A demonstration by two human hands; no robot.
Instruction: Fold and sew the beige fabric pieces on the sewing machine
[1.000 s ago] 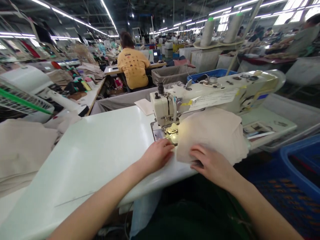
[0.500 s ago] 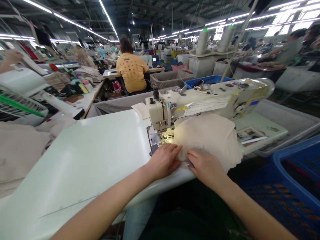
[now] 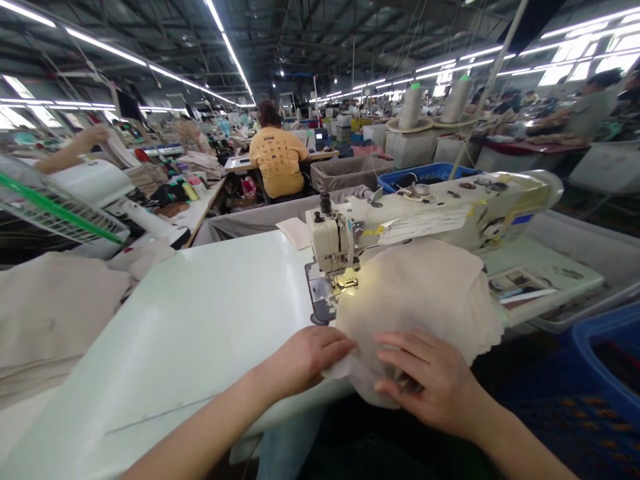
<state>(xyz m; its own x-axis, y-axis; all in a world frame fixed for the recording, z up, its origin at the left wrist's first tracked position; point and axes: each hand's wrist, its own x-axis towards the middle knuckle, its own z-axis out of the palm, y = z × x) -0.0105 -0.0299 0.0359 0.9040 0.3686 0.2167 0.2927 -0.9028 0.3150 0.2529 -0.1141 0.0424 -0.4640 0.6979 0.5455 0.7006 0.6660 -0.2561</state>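
Note:
A cream fabric piece (image 3: 425, 287) lies under the arm of the sewing machine (image 3: 327, 237), its near edge drooping over the table's front. My left hand (image 3: 310, 357) pinches that near edge between thumb and fingers, left of the fabric's middle. Over the fabric to the right is my right hand (image 3: 435, 380), its fingers spread and slightly curved, the fingertips at the cloth. The lit presser foot (image 3: 347, 283) stands beyond both hands, at the fabric's left edge.
The pale tabletop (image 3: 235, 293) stretches left. Cream cloth (image 3: 55, 313) is heaped at far left, near a fan (image 3: 60, 207). A blue basket (image 3: 605, 347) stands at right. A co-worker in a yellow shirt (image 3: 277, 160) sits ahead; another person's hand (image 3: 93, 137) shows at left.
Both hands have drawn back toward me from the presser foot, the left with the fabric's edge. My right fingers have spread apart. The view has shifted a little.

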